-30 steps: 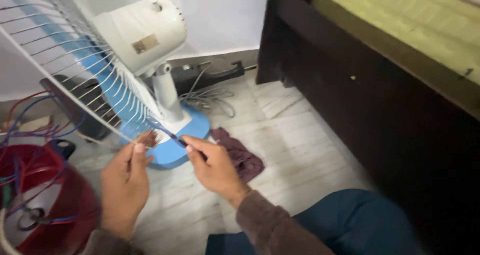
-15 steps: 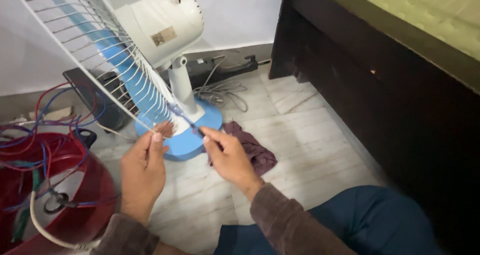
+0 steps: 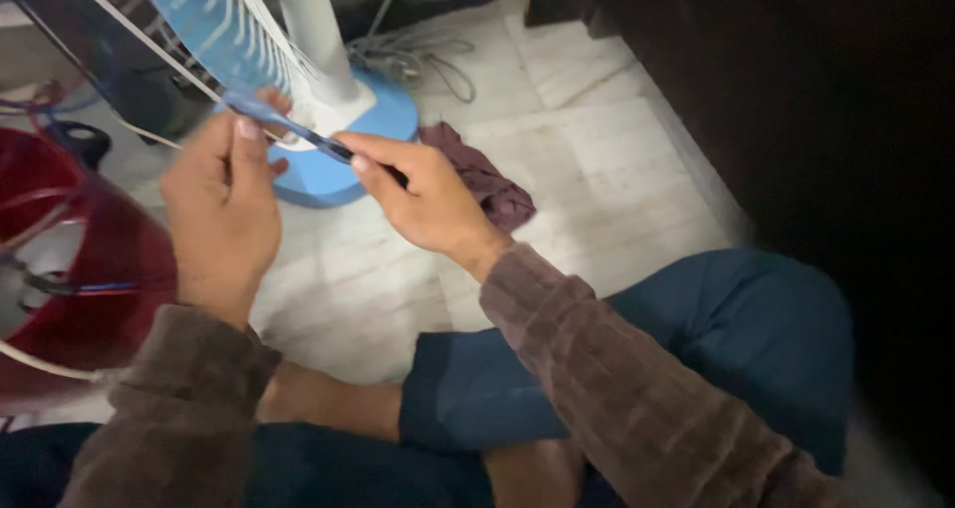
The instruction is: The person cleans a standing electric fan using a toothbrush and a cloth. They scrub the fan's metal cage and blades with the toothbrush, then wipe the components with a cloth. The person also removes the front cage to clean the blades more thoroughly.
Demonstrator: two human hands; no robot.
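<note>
My right hand [image 3: 428,198] pinches the dark end of a thin blue-handled brush [image 3: 294,130]. My left hand [image 3: 224,204] is curled around the brush's other end, thumb on the handle, and hides the bristles. Both hands are just below the lower rim of a white wire fan grille [image 3: 234,15] with blue blades behind it. The fan's white pole [image 3: 313,35] rises from a blue base [image 3: 343,140] on the floor directly behind my hands. My brown sleeves and blue trouser legs fill the bottom of the view.
A maroon rag [image 3: 487,182] lies on the pale tiled floor right of the fan base. A red bucket [image 3: 75,269] holding coloured wires stands at the left. Grey cable [image 3: 418,55] coils behind the fan. Dark wooden furniture [image 3: 796,100] walls off the right side.
The view has tilted down, so the fan motor and wall are out of sight and my legs show. My left hand has closed over the brush's bristle end, which was visible before.
</note>
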